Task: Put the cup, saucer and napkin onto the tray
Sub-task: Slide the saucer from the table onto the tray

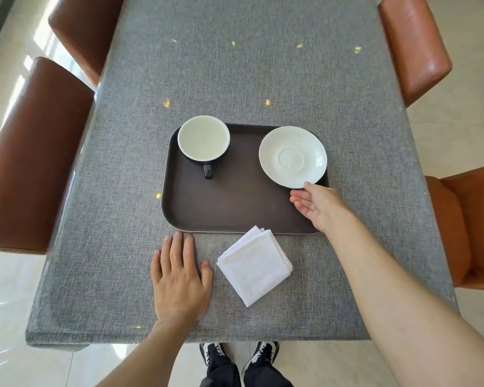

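Napkin (254,266) lies off the tray (229,208) — our next fetch, we judge. Our right hand (319,208), fingers slack, touches the saucer (292,156), seemingly seating it; our left hand (179,280) rests flat, steadying.

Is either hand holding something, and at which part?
Nothing is held. The open right hand only touches the saucer at its near rim; the left hand lies flat on the table.

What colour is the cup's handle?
The handle is black, matching the outside of the cup; the inside is white. The head view shows it best.
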